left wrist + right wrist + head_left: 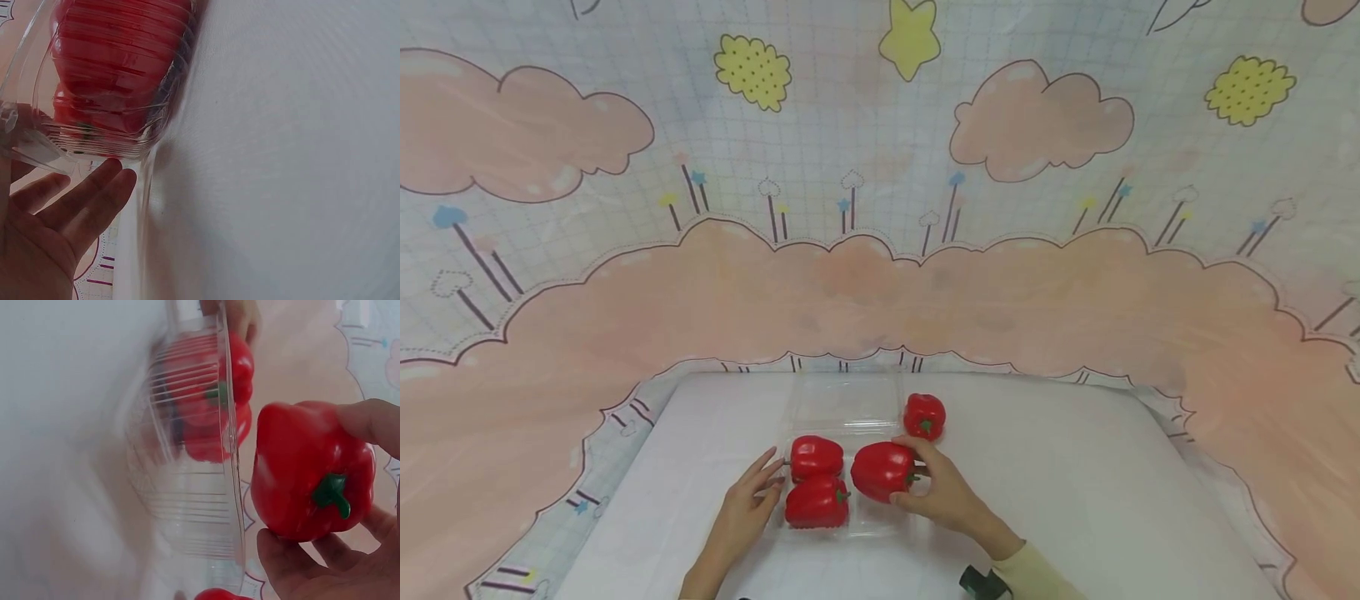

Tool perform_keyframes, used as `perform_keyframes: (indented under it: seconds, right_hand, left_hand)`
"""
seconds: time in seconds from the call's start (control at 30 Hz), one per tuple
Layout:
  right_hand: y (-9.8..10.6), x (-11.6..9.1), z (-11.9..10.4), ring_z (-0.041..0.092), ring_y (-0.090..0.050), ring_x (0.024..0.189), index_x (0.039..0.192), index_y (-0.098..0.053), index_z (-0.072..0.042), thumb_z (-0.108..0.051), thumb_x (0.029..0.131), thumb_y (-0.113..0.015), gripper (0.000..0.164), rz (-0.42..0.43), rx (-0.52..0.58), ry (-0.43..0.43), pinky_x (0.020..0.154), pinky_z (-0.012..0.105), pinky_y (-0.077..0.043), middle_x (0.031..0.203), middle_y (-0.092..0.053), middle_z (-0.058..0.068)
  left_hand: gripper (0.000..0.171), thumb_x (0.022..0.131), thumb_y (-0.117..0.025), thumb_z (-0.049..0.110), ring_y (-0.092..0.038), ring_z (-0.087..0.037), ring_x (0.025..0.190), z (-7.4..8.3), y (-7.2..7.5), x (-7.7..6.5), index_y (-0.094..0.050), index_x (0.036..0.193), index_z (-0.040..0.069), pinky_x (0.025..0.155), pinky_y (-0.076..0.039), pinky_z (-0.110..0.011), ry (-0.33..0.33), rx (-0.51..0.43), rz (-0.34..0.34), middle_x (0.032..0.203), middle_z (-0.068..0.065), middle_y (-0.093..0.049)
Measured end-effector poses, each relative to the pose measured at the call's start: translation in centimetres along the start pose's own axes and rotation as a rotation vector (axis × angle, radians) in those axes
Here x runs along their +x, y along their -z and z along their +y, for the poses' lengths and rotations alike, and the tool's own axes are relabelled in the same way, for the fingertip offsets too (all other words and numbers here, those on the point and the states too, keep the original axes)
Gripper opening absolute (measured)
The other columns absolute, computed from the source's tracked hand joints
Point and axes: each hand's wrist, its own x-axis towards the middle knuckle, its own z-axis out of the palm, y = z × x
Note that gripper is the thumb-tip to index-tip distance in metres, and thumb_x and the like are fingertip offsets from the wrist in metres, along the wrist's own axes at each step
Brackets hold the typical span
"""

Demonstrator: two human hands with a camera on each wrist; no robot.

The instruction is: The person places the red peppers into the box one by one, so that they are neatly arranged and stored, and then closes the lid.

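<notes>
My right hand (946, 490) grips a red bell pepper (882, 472) over the right half of a clear plastic clamshell box (880, 523). The right wrist view shows this pepper's green stem (334, 495) facing my palm, raised above the box rim. Two more red bell peppers, a rear one (817, 457) and a front one (817, 502), lie in the box's left half. My left hand (745, 508) is at the box's left side; in the left wrist view its fingers (94, 194) reach out to the ribbed wall, and its thumb is partly hidden behind the plastic.
Another red bell pepper (924, 417) stands on the white table (1060, 467), right of the box's open lid (846, 404). A patterned cloth (925, 300) hangs behind the table. A dark device (985, 582) sits by my right sleeve.
</notes>
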Motion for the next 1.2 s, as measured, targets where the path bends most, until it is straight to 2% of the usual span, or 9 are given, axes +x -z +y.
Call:
perform_keyframes:
  seconds: [0.17, 0.43, 0.77, 0.97, 1.2]
  right_hand:
    - [-0.23, 0.22, -0.05, 0.027, -0.054, 0.123, 0.140, -0.045, -0.020, -0.026, 0.079, -0.079, 0.071, 0.007, -0.022, -0.002, 0.093, 0.033, -0.059, 0.136, -0.055, 0.005]
    - [-0.44, 0.72, -0.27, 0.024, -0.054, 0.120, 0.143, -0.044, -0.016, -0.023, 0.077, -0.078, 0.075, 0.024, -0.089, 0.003, 0.087, 0.025, -0.057, 0.136, -0.055, 0.003]
    - [-0.53, 0.74, -0.57, 0.023, -0.054, 0.123, 0.141, -0.045, -0.020, -0.021, 0.075, -0.078, 0.074, -0.016, -0.113, -0.004, 0.093, 0.034, -0.058, 0.136, -0.055, 0.000]
    - [-0.23, 0.42, -0.67, 0.021, -0.055, 0.119, 0.141, -0.045, -0.018, -0.021, 0.075, -0.076, 0.073, -0.045, -0.147, -0.001, 0.090, 0.031, -0.058, 0.135, -0.055, -0.001]
    - [0.03, 0.13, -0.74, 0.023, -0.054, 0.118, 0.139, -0.046, -0.023, -0.021, 0.072, -0.080, 0.075, -0.060, -0.166, -0.039, 0.088, 0.041, -0.061, 0.134, -0.055, 0.000]
  left_hand:
    - [0.043, 0.092, -0.062, 0.003, -0.068, -0.028, 0.112, 0.10, 0.02, -0.01, -0.059, 0.135, 0.006, 0.082, -0.062, -0.030, -0.002, -0.009, 0.003, 0.152, -0.011, -0.046]
    - [0.043, 0.092, -0.061, 0.002, -0.068, -0.029, 0.111, 0.22, 0.09, -0.04, -0.058, 0.135, 0.005, 0.082, -0.062, -0.029, -0.010, -0.024, -0.004, 0.152, -0.011, -0.046]
    - [0.043, 0.092, -0.062, 0.002, -0.068, -0.028, 0.111, 0.04, 0.13, 0.01, -0.058, 0.135, 0.006, 0.083, -0.062, -0.029, -0.010, -0.024, -0.006, 0.153, -0.011, -0.045]
    - [0.044, 0.092, -0.062, 0.001, -0.068, -0.028, 0.111, -0.18, 0.08, 0.02, -0.058, 0.135, 0.005, 0.083, -0.062, -0.030, -0.009, -0.021, -0.004, 0.153, -0.011, -0.045]
    - [0.043, 0.092, -0.062, 0.001, -0.068, -0.029, 0.110, -0.19, 0.08, 0.03, -0.058, 0.135, 0.004, 0.082, -0.062, -0.031, -0.014, -0.027, -0.006, 0.152, -0.012, -0.046]
